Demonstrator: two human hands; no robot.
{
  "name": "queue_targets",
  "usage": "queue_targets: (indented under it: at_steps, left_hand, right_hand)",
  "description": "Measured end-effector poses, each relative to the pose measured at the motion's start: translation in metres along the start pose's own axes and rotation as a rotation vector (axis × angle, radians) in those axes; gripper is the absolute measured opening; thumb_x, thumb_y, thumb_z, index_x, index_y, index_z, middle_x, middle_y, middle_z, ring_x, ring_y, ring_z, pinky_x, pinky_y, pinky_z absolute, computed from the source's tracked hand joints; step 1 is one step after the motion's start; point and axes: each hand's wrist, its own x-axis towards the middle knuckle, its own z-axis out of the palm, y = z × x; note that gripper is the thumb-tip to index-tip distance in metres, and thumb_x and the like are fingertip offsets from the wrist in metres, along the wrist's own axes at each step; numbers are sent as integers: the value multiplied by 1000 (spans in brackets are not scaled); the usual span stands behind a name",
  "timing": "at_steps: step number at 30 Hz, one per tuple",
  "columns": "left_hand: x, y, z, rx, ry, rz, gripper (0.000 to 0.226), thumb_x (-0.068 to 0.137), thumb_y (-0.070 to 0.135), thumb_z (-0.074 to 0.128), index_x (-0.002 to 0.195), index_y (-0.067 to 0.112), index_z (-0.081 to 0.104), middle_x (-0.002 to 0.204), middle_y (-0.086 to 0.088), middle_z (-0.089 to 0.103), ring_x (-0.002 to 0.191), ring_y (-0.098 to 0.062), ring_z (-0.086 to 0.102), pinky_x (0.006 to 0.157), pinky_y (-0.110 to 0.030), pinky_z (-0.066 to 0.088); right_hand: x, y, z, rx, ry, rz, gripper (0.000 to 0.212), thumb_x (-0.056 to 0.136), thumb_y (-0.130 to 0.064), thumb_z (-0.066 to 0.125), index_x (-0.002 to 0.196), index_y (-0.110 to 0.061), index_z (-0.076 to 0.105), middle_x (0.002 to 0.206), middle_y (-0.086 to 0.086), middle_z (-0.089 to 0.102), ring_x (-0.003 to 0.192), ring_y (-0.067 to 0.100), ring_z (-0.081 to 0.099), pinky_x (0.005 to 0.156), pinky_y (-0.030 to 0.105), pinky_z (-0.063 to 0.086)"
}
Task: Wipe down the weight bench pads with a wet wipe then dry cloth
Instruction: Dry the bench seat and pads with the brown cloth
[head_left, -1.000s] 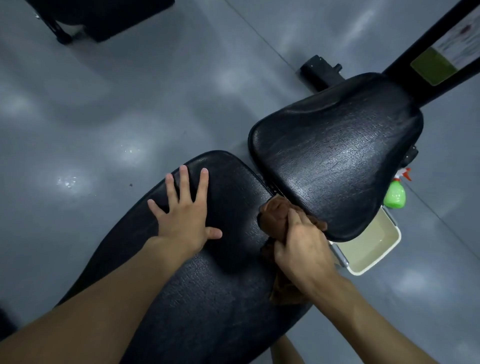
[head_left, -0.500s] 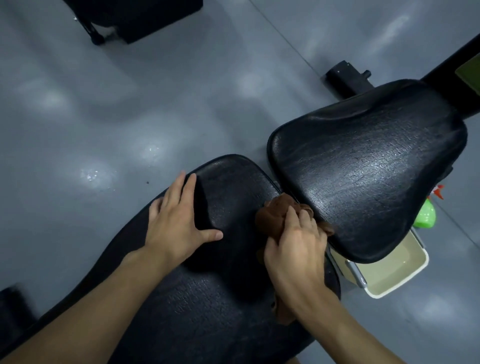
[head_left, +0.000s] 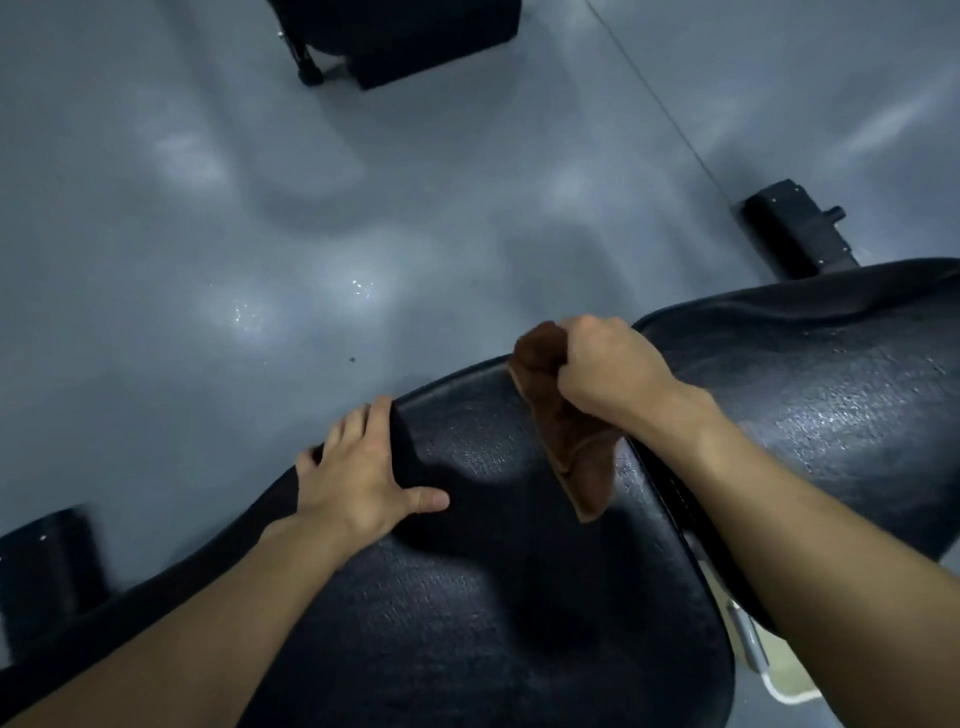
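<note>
In the head view, our right hand (head_left: 608, 374) has its fingers curled tight round a bunched brown cloth (head_left: 563, 441). It sits at the far end of the long pad (head_left: 493, 597), just beside the gap to the second pad (head_left: 831, 415). The cloth's loose tail lies on the long pad below the fist. Our left hand (head_left: 363, 478) rests on that pad's left edge, fingers draped over the rim and thumb spread on top, holding nothing.

We judge this to be the drying pass. To do it well, we should flatten the cloth under the palm rather than drag a ball. We should work the gap and rim in overlapping strokes while the left hand braces. Then we cover the second pad, whose surface glints, perhaps damp.
</note>
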Motion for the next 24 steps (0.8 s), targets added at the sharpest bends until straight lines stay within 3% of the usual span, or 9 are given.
queue_targets:
  at_steps: [2, 4, 7, 9, 12, 15, 20, 24]
  left_hand:
    - [4, -2, 2, 12, 11, -1, 126, 61, 73, 74, 152, 28, -1, 159, 5, 17, 146, -18, 16, 114, -54, 20]
    - [7, -3, 5, 24, 20, 3, 127, 59, 73, 74, 152, 26, 1, 158, 5, 18, 146, -17, 17, 114, -54, 21]
    - [4, -12, 10, -79, 62, -1, 134, 55, 78, 73, 153, 21, 2, 160, 3, 14, 147, -16, 15, 120, -46, 13]
    - [-6, -30, 15, -173, 100, -3, 130, 56, 80, 69, 154, 22, 5, 162, 1, 11, 148, -18, 13, 121, -42, 12]
    - [-27, -77, 24, -152, 95, -54, 119, 56, 89, 57, 149, 47, -3, 160, 1, 13, 148, -21, 13, 116, -54, 17]
    - [-42, -115, 31, -135, 46, -107, 120, 54, 93, 52, 145, 52, -14, 157, 3, 20, 145, -22, 21, 114, -56, 21]
    - [-46, -125, 41, -175, 121, -69, 124, 58, 90, 55, 152, 39, -7, 156, 5, 23, 145, -21, 21, 116, -46, 19]
    - [-57, -151, 48, -141, 96, -83, 121, 57, 93, 50, 150, 45, -10, 156, 6, 23, 145, -20, 20, 117, -50, 16]
  right_hand:
    - [-4, -9, 7, 91, 49, -82, 31, 78, -18, 54, 108, -18, 65, 104, 12, 68, 101, 37, 61, 76, 35, 46]
    - [-2, -34, 20, 97, 19, -180, 43, 75, -38, 50, 112, -25, 66, 112, 8, 66, 109, 33, 58, 89, 37, 47]
    - [-6, -80, 49, -233, -142, -365, 63, 80, -65, 38, 129, -29, 56, 135, 10, 51, 128, 36, 41, 106, 50, 33]
    - [-11, -83, 63, -425, -85, -433, 70, 86, -75, 26, 134, -31, 52, 139, 10, 47, 128, 37, 39, 107, 53, 29]
    - [-8, -61, 63, -500, 148, -354, 66, 89, -72, 21, 123, -31, 59, 125, 8, 59, 113, 35, 55, 99, 47, 38]
    - [-9, -64, 66, -444, 261, -207, 60, 87, -64, 30, 112, -24, 66, 112, 10, 63, 104, 37, 58, 94, 46, 40]
    - [-19, -118, 107, -459, 216, -290, 63, 89, -71, 26, 114, -29, 65, 117, 8, 61, 114, 38, 53, 99, 48, 35]
    - [-18, -128, 121, -533, 178, -466, 61, 89, -73, 28, 120, -33, 61, 124, 5, 59, 109, 36, 57, 99, 48, 37]
